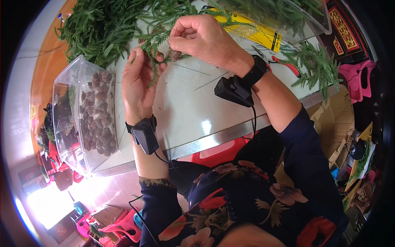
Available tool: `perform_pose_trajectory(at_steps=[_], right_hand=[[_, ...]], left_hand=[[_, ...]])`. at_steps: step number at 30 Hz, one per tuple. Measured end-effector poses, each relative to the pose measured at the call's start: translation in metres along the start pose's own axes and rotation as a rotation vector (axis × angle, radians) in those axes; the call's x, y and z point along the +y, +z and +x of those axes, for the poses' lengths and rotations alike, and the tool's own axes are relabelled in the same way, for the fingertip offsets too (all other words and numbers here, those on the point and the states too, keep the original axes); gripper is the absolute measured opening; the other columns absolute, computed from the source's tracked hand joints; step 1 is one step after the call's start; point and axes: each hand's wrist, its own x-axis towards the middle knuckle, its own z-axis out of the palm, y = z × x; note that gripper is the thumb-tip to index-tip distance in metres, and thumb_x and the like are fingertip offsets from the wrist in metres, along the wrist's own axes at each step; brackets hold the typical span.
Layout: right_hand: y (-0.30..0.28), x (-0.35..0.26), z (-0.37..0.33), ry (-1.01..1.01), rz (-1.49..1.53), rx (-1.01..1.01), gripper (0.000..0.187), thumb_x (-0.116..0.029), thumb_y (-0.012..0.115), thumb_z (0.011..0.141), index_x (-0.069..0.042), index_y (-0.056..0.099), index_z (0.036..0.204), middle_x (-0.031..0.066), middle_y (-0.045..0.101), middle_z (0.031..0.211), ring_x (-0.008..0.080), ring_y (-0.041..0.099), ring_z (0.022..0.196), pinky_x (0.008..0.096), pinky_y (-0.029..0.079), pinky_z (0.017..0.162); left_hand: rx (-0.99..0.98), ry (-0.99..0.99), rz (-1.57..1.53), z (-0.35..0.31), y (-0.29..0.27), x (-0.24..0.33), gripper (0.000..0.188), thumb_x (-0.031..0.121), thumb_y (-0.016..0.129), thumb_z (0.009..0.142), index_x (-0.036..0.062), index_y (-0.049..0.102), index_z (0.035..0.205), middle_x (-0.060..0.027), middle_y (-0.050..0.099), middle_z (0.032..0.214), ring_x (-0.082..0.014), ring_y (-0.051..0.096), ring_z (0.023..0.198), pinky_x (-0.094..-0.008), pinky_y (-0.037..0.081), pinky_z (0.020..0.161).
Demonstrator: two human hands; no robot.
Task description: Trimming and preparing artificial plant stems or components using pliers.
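Note:
My left hand [140,80] is closed round the stem end of a green pine sprig [154,43], whose needles poke out between thumb and fingers. A brown pine cone [175,54] sits on the sprig, just below the fingertips of my right hand [201,41]. That hand is curled in a pinch against the branch; what lies between its thumb and forefinger is too small to make out. Both hands are above the pale table [185,111], near its far side.
A clear box of pine cones [98,111] stands at the left. Green sprigs are heaped in a pile [98,29] behind it. Farther right lie a yellow package [251,31], red-handled pliers [288,67], loose sprigs [312,66] and a clear bin [296,26]. Thin wires [210,81] lie about.

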Motion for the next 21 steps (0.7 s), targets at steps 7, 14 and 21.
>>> perform_pose_trajectory(at_steps=[7, 14, 21], right_hand=[[0.0, 0.003, 0.002, -0.001, 0.081, 0.001, 0.011, -0.01, 0.062, 0.083, 0.001, 0.061, 0.081, -0.0001, 0.061, 0.071, 0.0033, 0.052, 0.064, 0.0193, 0.043, 0.058], [-0.009, 0.0, 0.005, 0.089, 0.244, 0.054, 0.013, -0.014, 0.062, 0.083, -0.001, 0.062, 0.081, -0.0012, 0.06, 0.068, 0.0025, 0.047, 0.058, 0.0194, 0.036, 0.052], [-0.013, 0.005, 0.009, 0.049, 0.508, 0.11, 0.016, -0.015, 0.065, 0.082, 0.0, 0.064, 0.079, -0.0056, 0.052, 0.061, 0.0012, 0.043, 0.054, 0.02, 0.031, 0.046]], left_hand=[[-0.052, 0.004, -0.128, 0.0, -0.003, 0.0, 0.022, 0.025, 0.049, 0.099, 0.0072, 0.056, 0.11, -0.0036, 0.057, 0.085, -0.0169, 0.053, 0.079, -0.0326, 0.045, 0.074], [-0.091, -0.035, -0.33, 0.0, -0.007, 0.002, 0.022, 0.026, 0.05, 0.098, 0.0075, 0.057, 0.108, -0.0042, 0.054, 0.082, -0.0165, 0.047, 0.078, -0.0329, 0.041, 0.074], [-0.128, -0.142, -0.505, 0.004, -0.014, 0.002, 0.022, 0.028, 0.051, 0.098, 0.0061, 0.054, 0.098, -0.0047, 0.05, 0.084, -0.017, 0.045, 0.081, -0.0342, 0.041, 0.075]])
